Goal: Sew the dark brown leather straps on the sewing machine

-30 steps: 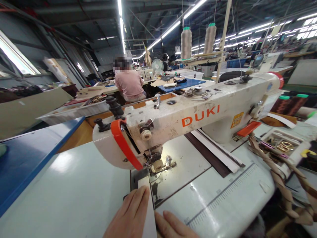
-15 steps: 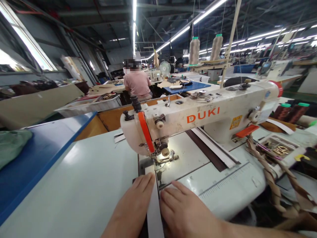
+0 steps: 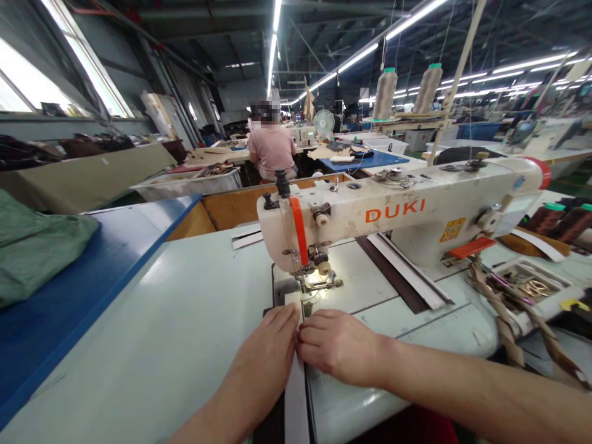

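A long white-topped strip with a dark edge [image 3: 296, 394] runs lengthwise across the sewing bed toward the presser foot [image 3: 319, 282] of a white sewing machine [image 3: 342, 216]. My left hand [image 3: 271, 348] presses along the strip's left side, fingers held together, its fingertips just in front of the foot; the thumb is hidden. On the other side my right hand [image 3: 342, 345] is closed, its curled fingertips gripping the strip's right edge close to the left hand. Under the left wrist, dark material [image 3: 271, 419] shows beside the white strip. The needle itself is too small to make out.
Dark and white strips [image 3: 402, 271] lie under the machine arm. At right are a tray of metal rings [image 3: 531, 280], hanging tan straps [image 3: 504, 327] and thread cones [image 3: 546, 219]. Green cloth [image 3: 41, 246] rests on a blue table [image 3: 115, 271]. Ahead sits a person in pink [image 3: 272, 151].
The view has shifted left, so the machine appears farther right. My right hand has moved up along the strip, and its fingers have curled in closer against the edge beside my left hand.
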Demonstrator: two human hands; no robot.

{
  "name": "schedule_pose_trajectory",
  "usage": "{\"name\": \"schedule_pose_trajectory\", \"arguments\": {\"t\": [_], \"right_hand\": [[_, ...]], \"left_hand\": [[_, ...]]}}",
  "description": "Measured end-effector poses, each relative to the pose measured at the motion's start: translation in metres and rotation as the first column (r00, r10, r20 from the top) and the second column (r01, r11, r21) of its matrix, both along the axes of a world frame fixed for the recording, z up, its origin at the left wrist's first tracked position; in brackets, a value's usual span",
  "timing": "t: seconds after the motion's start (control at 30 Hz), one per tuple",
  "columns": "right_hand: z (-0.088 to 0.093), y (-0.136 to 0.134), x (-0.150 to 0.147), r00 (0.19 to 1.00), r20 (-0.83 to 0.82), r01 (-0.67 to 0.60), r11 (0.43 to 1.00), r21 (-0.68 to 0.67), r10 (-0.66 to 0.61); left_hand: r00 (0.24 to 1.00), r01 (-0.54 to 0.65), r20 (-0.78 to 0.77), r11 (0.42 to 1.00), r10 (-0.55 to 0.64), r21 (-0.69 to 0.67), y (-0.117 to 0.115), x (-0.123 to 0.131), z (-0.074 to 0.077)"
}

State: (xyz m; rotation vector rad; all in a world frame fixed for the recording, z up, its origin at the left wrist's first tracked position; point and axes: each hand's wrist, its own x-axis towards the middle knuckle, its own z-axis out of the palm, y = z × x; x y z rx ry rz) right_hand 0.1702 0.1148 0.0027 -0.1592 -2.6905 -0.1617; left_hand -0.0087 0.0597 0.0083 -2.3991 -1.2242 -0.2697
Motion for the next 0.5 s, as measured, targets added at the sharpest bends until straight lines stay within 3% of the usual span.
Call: {"name": "schedule_pose_trajectory", "arguments": {"t": [0.27,0.5], "right_hand": [[0.002,0.019,0.006,1.000,0.006,-0.005,0.999,0.043,0.004],[0.000,0.029,0.007,1.000,0.006,0.002,1.000,0.006,-0.002]], "left_hand": [[0.998,-0.007,0.066,0.993,0.000,0.114,0.020,0.005,-0.010],[0.994,-0.025,0.109,0.994,0.013,0.107,0.031,0.004,-0.017]]}}
